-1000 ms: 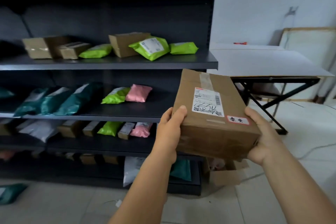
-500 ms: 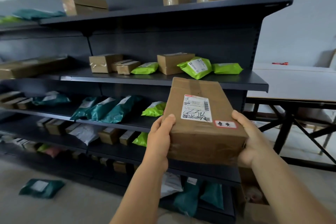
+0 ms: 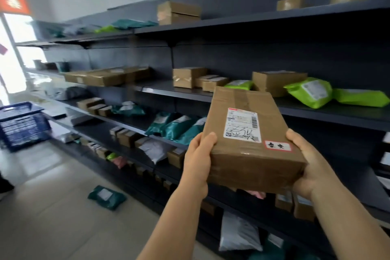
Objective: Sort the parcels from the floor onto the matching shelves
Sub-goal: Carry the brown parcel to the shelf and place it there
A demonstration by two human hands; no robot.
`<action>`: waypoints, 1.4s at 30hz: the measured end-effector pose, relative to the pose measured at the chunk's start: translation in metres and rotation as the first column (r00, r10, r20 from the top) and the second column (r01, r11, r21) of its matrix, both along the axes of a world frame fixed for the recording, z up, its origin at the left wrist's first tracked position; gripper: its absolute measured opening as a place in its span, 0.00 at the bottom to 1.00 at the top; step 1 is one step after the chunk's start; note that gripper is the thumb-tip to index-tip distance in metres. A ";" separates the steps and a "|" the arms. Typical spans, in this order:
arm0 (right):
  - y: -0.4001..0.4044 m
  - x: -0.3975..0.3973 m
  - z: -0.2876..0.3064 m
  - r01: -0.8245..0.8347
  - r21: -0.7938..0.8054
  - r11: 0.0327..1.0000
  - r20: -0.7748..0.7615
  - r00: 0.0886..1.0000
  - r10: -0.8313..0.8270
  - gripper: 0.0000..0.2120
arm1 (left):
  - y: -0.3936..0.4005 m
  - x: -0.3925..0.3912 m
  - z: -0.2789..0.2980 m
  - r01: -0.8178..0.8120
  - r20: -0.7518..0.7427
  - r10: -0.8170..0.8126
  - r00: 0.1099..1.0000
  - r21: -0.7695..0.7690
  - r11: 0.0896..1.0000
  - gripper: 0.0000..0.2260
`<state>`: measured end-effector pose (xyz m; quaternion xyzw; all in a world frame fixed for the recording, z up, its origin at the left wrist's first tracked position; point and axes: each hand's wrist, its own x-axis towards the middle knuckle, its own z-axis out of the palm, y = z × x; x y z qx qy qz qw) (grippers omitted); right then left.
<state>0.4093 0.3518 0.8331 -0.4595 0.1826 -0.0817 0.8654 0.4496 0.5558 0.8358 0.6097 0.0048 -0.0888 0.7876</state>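
Two hands hold one brown taped cardboard box (image 3: 249, 137) in the air in front of the dark metal shelving (image 3: 263, 17): the left hand (image 3: 197, 164) grasps its left edge, the right hand (image 3: 310, 167) grasps its lower right corner. One white label and one small red-framed sticker lie on its top; the writing is too blurred to read. Free tiled floor (image 3: 52, 207) lies at the left, with one dark green flat mailer bag (image 3: 106, 196) on it. One blue plastic basket (image 3: 21, 124) is cut by the left frame edge.
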 end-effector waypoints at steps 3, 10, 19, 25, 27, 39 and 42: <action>0.021 0.026 0.003 -0.054 0.036 0.998 0.007 0.999 0.054 0.19 | 0.020 0.015 0.001 -0.055 -0.020 0.054 0.998 -0.022 0.998 0.09; 0.047 0.102 0.010 -0.182 0.014 0.983 0.057 0.982 0.180 0.19 | 0.045 0.066 0.006 -0.180 0.010 0.181 0.983 -0.071 0.981 0.11; 0.037 0.187 0.034 -0.223 -0.017 0.975 0.144 0.964 0.223 0.17 | 0.027 0.149 0.016 -0.262 0.026 0.265 0.964 -0.097 0.960 0.19; 0.020 0.224 0.040 -0.231 -0.028 0.973 0.189 0.954 0.232 0.15 | 0.014 0.178 0.022 -0.301 0.065 0.312 0.948 -0.134 0.944 0.12; 0.022 0.233 0.039 -0.253 -0.028 0.967 0.187 0.949 0.254 0.15 | 0.015 0.185 0.025 -0.318 0.068 0.329 0.942 -0.138 0.938 0.10; 0.049 0.285 0.063 -0.324 -0.042 0.945 0.247 0.913 0.324 0.27 | 0.035 0.252 0.034 -0.248 0.114 0.266 0.957 -0.150 0.957 0.20; 0.066 0.312 0.070 -0.325 -0.087 0.942 0.258 0.906 0.336 0.36 | 0.055 0.282 0.036 -0.212 0.142 0.233 0.962 -0.153 0.965 0.17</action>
